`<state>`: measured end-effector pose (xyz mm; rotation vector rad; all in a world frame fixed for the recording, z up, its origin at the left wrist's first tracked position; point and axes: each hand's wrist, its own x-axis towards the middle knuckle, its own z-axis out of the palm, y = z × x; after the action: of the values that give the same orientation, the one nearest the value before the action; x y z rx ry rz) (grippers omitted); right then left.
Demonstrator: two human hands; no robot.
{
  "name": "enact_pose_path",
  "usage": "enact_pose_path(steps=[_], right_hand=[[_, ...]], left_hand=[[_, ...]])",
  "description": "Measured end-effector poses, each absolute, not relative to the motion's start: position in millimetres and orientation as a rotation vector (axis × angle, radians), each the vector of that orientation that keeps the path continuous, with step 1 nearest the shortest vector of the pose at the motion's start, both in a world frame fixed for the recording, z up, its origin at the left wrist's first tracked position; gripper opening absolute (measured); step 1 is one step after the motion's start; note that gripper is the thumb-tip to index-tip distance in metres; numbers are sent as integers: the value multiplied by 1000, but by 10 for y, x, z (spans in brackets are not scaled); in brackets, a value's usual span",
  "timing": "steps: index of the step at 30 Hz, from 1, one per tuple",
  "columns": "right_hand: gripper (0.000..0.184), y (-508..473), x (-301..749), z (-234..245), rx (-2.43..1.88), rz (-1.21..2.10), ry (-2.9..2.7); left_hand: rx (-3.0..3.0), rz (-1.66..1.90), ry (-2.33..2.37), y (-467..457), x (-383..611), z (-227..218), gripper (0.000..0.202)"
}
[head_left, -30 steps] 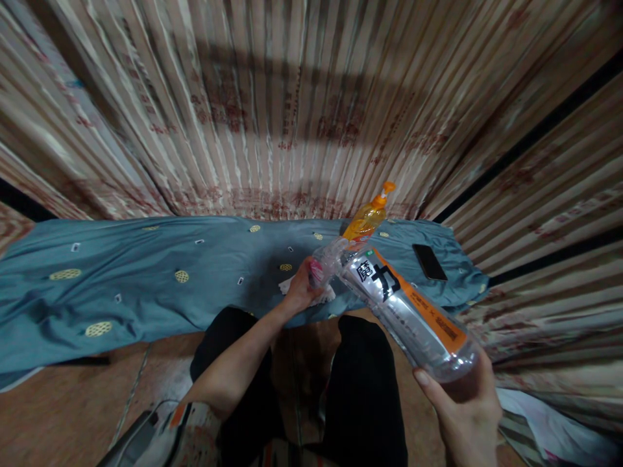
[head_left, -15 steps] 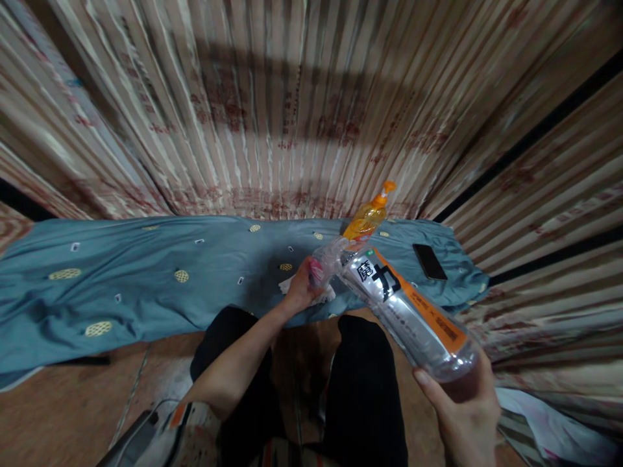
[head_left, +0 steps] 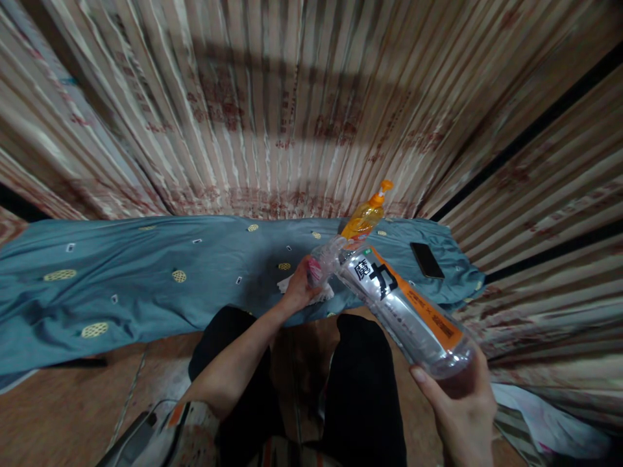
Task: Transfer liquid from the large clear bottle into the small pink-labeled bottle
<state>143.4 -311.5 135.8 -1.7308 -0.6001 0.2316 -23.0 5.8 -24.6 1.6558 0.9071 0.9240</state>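
My right hand (head_left: 462,402) is wrapped round the base of a large clear plastic bottle (head_left: 403,311) with a silver and orange label. The bottle slants, its neck end pointing up and left. My left hand (head_left: 300,287) is closed round a small clear plastic container (head_left: 328,256) with a pink patch; its exact kind is unclear. The bottle's neck end meets or overlaps this container, and I cannot tell whether it is inside. Beneath my left hand lies a white tissue or cloth (head_left: 324,295). Just behind the container stands an orange pump bottle (head_left: 363,220).
A blue-green cloth with yellow pineapple prints (head_left: 136,279) covers the low surface before me. A black phone (head_left: 427,260) lies on its right part. Pleated curtains (head_left: 272,117) hang behind and at the sides. White fabric (head_left: 540,415) lies at the lower right.
The whole view has shifted slightly, so things appear a little further left. Both hands keep their holds, and the bottle and container stay together in nearly the same pose.
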Motion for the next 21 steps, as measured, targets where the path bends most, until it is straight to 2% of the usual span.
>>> enact_pose_path(steps=[7,17,21], right_hand=[[120,-3141,1605,1190,-1716,182,-611],[126,-3130,1489,1189,-1715,188,-639],[123,-3130,1495,1184,-1721,182,-645]], left_hand=[[1636,955,890,78,-225,-288,109],[1699,920,903,56,-241,-186,103],[1656,926,915,57,-246,-170,104]])
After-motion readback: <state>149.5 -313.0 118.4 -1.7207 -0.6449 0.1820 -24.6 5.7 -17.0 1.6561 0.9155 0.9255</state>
